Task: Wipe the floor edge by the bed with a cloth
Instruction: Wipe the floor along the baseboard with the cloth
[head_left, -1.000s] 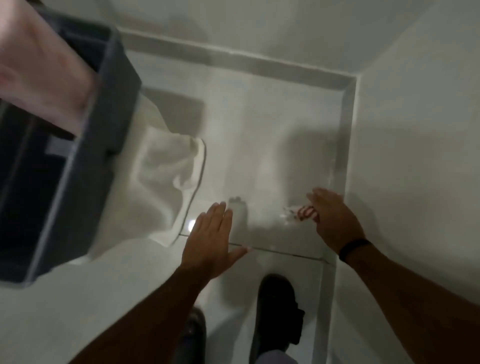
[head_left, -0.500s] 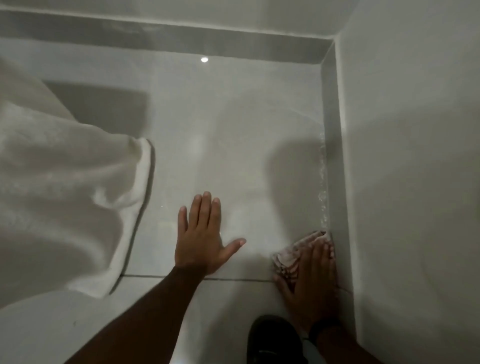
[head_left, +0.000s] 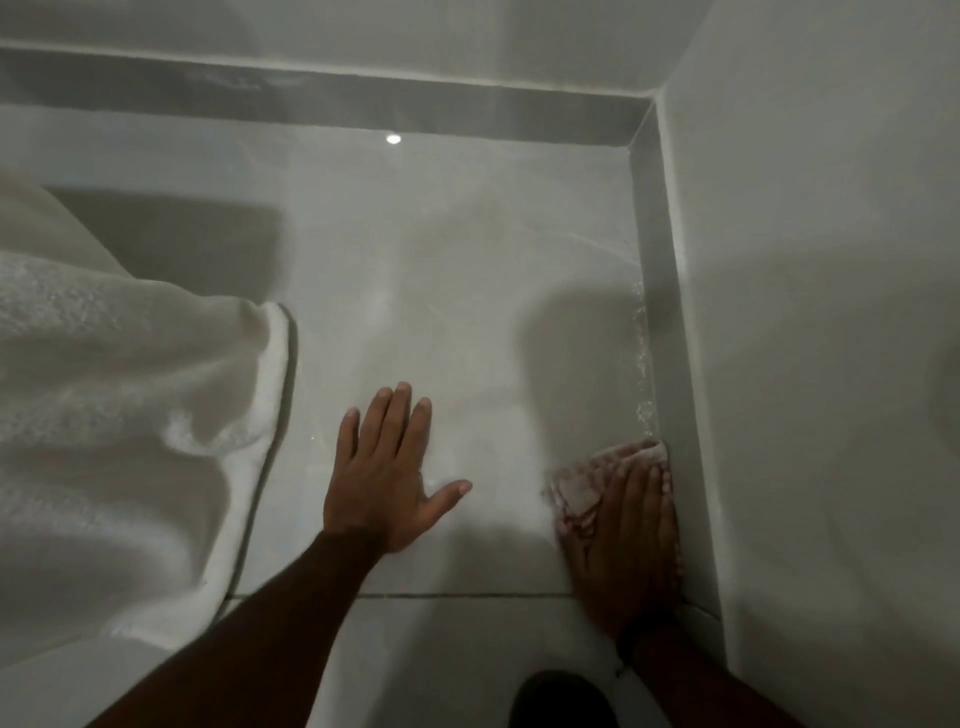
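A pink and white patterned cloth (head_left: 584, 486) lies on the pale tiled floor, pushed against the grey skirting (head_left: 670, 332) of the right-hand wall. My right hand (head_left: 631, 540) lies flat on top of the cloth and presses it down; part of the cloth is hidden under the palm. Water droplets (head_left: 641, 364) speckle the floor edge ahead of the cloth. My left hand (head_left: 387, 478) rests flat on the floor tile with fingers spread and holds nothing. White bedding (head_left: 119, 415) hangs down to the floor at the left.
A second grey skirting strip (head_left: 363, 91) runs along the far wall and meets the right one in the corner. A dark shoe (head_left: 563, 701) shows at the bottom edge. A grout line (head_left: 467, 596) crosses the floor under my wrists.
The view dropped and the dark bed frame left the picture. My right hand came down from the air onto the cloth at the skirting. My left hand stayed flat on the tile.
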